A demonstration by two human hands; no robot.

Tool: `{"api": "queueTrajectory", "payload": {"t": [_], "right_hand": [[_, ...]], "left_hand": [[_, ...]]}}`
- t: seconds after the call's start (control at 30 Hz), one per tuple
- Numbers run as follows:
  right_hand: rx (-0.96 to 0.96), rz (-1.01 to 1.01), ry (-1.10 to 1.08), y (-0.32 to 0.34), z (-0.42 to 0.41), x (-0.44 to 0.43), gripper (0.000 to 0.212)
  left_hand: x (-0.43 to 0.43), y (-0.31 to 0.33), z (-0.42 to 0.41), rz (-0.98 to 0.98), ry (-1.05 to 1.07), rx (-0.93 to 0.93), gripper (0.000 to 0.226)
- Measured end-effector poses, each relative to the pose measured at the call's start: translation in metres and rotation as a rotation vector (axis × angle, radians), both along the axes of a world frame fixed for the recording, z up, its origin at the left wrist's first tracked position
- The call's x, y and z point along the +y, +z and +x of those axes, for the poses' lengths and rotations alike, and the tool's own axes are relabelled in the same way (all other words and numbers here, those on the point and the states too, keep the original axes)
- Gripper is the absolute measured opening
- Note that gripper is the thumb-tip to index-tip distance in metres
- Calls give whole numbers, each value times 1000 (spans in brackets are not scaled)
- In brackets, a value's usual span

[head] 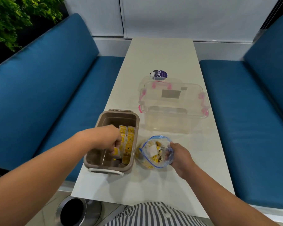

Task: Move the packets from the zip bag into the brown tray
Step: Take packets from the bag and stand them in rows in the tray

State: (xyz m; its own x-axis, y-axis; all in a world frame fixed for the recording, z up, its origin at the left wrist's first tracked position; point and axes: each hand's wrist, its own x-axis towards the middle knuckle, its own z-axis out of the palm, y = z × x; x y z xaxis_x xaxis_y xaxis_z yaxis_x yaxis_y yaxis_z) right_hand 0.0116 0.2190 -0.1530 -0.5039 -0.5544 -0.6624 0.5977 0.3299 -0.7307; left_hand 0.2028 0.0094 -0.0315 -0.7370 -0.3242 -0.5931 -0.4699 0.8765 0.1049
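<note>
While the left grip (111, 138) pinches one yellow packet (116, 151) low inside the brown tray (95, 158), the right grip (180, 155) clutches the open rim of the zip bag (151, 151). The bag sits on the white tabletop (162, 51) just beside the tray, with more of them inside. Rows of yellow packets (129, 137) line the tray's right side. Behind stands a clear latched box (173, 101).

- We face a long white table (162, 54) running up to a white panelled wall (186, 17).
- Blue cushioned benches flank us, left (47, 82) and right (235, 103).
- We see a green plant (15, 17) at far left.
- A round metal bin (73, 211) stands on the pale floor (44, 209).
</note>
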Motion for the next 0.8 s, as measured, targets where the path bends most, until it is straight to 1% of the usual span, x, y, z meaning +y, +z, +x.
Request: {"api": "queueTrajectory", "payload": {"t": [0.17, 0.33, 0.5, 0.7, 0.8], "right_hand": [[-40, -31, -52, 2, 4, -1, 18], [-62, -57, -111, 5, 9, 0, 18], [-60, -77, -165, 5, 14, -2, 17], [-33, -94, -194, 2, 18, -2, 24], [-20, -97, -197, 2, 20, -1, 25]], "left_hand": [[2, -32, 8, 32, 20, -54, 13], [-1, -50, 2, -39, 51, -5, 7], [-5, -57, -6, -64, 27, -15, 15], [-12, -68, -3, -20, 41, 51, 10], [-11, -71, -3, -33, 22, 38, 15]]}}
